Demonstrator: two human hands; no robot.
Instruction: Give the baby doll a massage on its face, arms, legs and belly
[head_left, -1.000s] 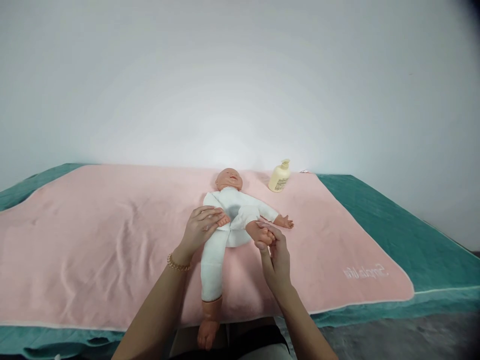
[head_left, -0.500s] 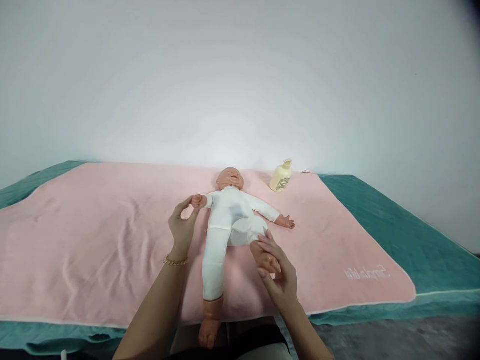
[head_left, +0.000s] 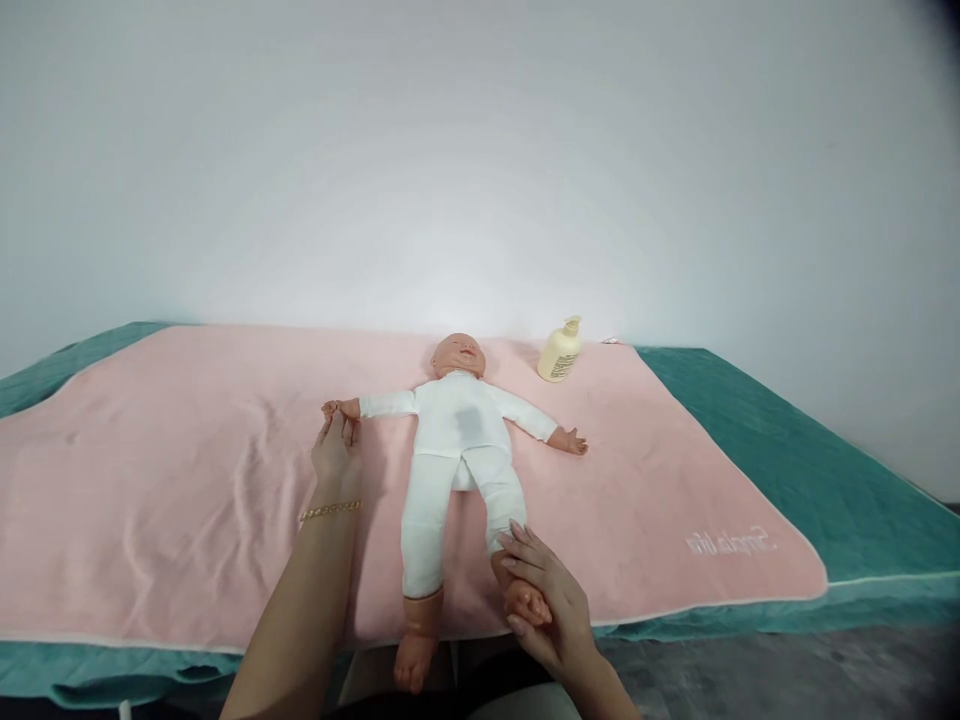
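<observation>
The plastic baby doll in a white cloth suit now lies flat on its back with both arms spread and both legs straight, head toward twelve o'clock, in the middle of the pink terry towel that covers the teal-sheeted table. A second ago its limbs were folded in over the belly; since then the left hand has drawn one doll arm out toward nine o'clock and now pinches the small doll hand between thumb and fingertips, while the right hand has pulled the bent leg down toward five o'clock and is wrapped around the bare foot, fingers closed over it. The other leg stretches to six o'clock with its foot hanging past the towel's near edge, untouched, and the other arm rests loose at three o'clock. The cream pump bottle stands upright at one o'clock from the doll's head, apart from it. A gold bracelet circles the left wrist.
</observation>
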